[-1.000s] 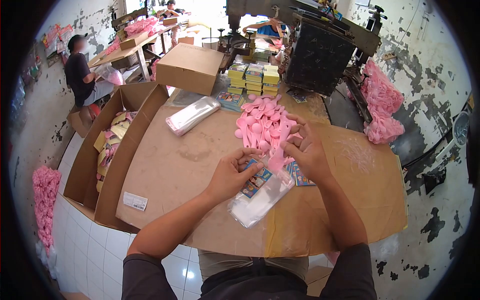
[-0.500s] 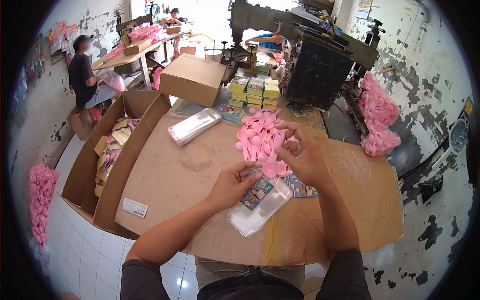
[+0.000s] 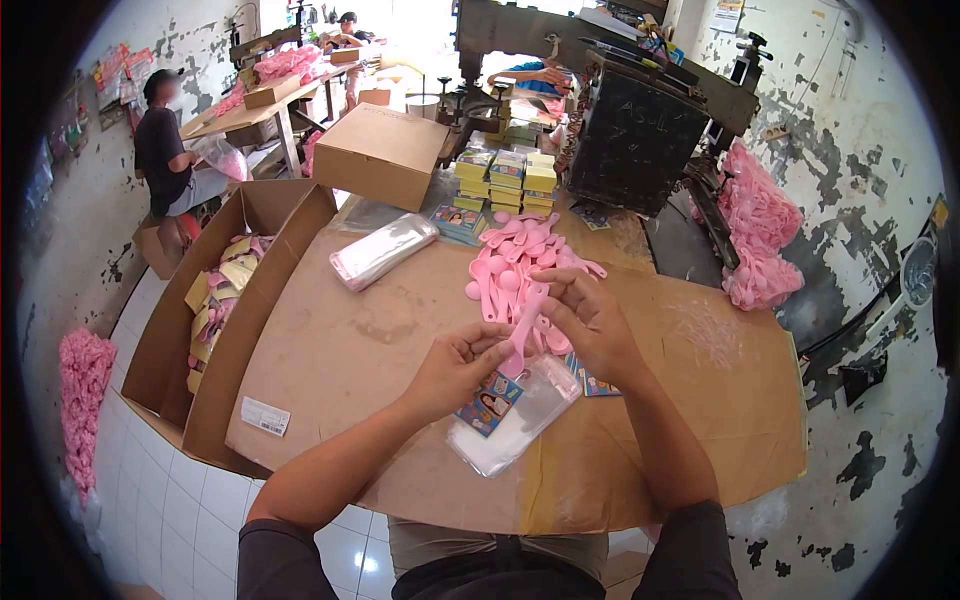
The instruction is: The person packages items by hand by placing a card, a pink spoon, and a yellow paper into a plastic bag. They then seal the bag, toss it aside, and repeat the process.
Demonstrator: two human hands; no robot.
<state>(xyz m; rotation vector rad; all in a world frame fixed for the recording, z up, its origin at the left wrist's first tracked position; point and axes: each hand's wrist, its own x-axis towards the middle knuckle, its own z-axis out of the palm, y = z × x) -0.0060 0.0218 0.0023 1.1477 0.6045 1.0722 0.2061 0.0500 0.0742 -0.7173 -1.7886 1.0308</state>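
My right hand (image 3: 585, 325) pinches a pink plastic measuring spoon (image 3: 527, 325) by its handle, with the bowl pointing down toward my left thumb. My left hand (image 3: 455, 372) is closed along the upper edge of a blue printed card (image 3: 491, 403), its thumb close to the spoon's bowl. Fingers hide the exact grip there. Under the card lies a stack of clear plastic bags (image 3: 535, 412). Just beyond my hands spreads a pile of pink spoons (image 3: 510, 262). More printed cards (image 3: 600, 385) lie partly beneath my right wrist.
Another bundle of clear bags (image 3: 385, 252) lies left on the cardboard-covered table (image 3: 340, 350). Behind stand stacked card packs (image 3: 507, 180), a closed carton (image 3: 382, 155) and a black metal box (image 3: 635, 135). An open carton (image 3: 160, 400) with scraps borders the left. A person (image 3: 165, 150) sits beyond it.
My right hand has brought the spoon down and left, close to my left thumb. The card has shifted down and left over the bags.
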